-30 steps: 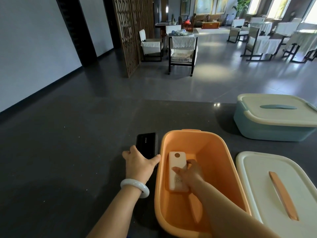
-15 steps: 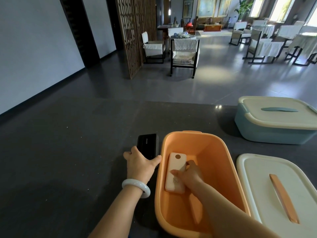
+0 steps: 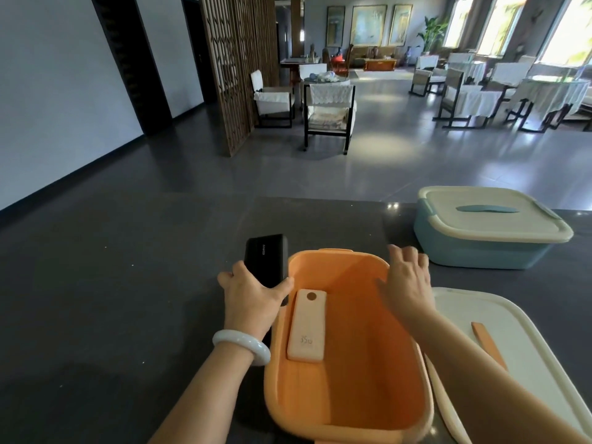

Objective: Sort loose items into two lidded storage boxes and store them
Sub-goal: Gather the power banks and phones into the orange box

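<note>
Black power bank (image 3: 266, 257) gripped by left hand (image 3: 254, 298), just beside orange box (image 3: 352, 389) left rim. Pink power bank (image 3: 307, 326) laid flat inside. Right hand (image 3: 408, 278) held slack, empty, over right rim.

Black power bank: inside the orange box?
No, the left hand grips the black power bank outside the orange box's left rim; only the pale power bank lies inside.

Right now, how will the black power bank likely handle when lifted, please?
Probably rigid: the black power bank shows a straight slab in the left hand. Its smooth casing may slip. Flat faces: unlikely to roll.
</note>
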Available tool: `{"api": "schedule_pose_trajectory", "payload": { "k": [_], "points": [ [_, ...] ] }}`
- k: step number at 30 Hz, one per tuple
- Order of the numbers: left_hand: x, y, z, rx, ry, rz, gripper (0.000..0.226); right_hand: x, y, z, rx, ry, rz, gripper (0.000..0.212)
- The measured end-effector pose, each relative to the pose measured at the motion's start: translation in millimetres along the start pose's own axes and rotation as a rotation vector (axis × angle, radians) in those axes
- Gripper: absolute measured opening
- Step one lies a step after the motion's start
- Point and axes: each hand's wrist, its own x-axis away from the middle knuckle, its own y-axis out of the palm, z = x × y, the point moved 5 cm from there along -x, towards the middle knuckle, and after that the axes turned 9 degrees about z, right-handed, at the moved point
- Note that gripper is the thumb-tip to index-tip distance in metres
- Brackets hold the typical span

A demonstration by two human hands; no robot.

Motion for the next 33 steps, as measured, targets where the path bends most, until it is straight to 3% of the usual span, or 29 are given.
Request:
{"api": "schedule_pose_trajectory", "payload": {
  "k": [2, 5, 10, 14, 18, 23, 30, 33],
  "points": [
    [12.7, 9.0, 18.7, 0.025, 0.061, -0.029, 0.069, 3.1, 10.9, 17.3, -0.091, 0.106, -0.179, 0.077],
    [35.6, 36.0, 37.0, 0.038, 0.091, -0.131, 0.068, 8.5, 24.8, 28.7, -0.300, 0.224, -0.312, 0.075],
    [64.8, 93.0, 32.3, -0.010, -0.048, -0.326, 0.079, 11.2, 32.0, 35.2, -0.434, 0.269, -0.312, 0.041],
    [80.0, 125.0, 18.6, 0.150, -0.267, -0.506, 0.094, 11.1, 34.6, 37.2, -0.458, 0.272, -0.303, 0.037],
    [80.8, 136.7, 13.6, 0.261, -0.299, -0.548, 0.063, 9.7, 38.1, 38.9, -0.489, 0.280, -0.286, 0.037],
    [69.2, 144.1, 5.4, 0.424, -0.411, -0.581, 0.044, 9.4, 40.6, 40.1, -0.517, 0.272, -0.271, 0.039],
    [72.7, 164.5, -10.8, 0.446, -0.473, -0.612, 0.054, 10.0, 42.9, 41.6, -0.548, 0.261, -0.252, 0.038],
    [72.8, 169.1, -12.5, 0.374, -0.424, -0.577, 0.057, 10.2, 43.7, 42.4, -0.554, 0.260, -0.256, 0.036]
  ]
}}
